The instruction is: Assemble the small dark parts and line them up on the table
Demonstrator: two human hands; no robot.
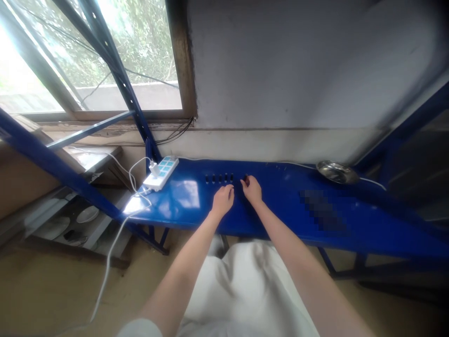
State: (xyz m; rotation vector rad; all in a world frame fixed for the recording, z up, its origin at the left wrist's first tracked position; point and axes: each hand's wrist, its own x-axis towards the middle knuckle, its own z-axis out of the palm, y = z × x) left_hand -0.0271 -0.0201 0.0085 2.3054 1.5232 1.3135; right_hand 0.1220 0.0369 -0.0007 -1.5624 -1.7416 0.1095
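Both my arms reach forward onto a glossy blue table (280,206). A row of several small dark upright pieces (220,178) stands near the table's far edge. My left hand (223,200) rests just in front of that row, fingers curled, its fingertips close to the rightmost piece. My right hand (251,189) sits a little to the right, its fingers pinched on one more small dark piece (246,178). Whether the left hand grips anything is hidden by its curled fingers.
A white power strip (162,172) with a plugged-in charger and white cable lies at the table's left end. A metal bowl (336,171) sits at the far right. A window and blue metal frame bars rise on the left; a grey wall stands behind.
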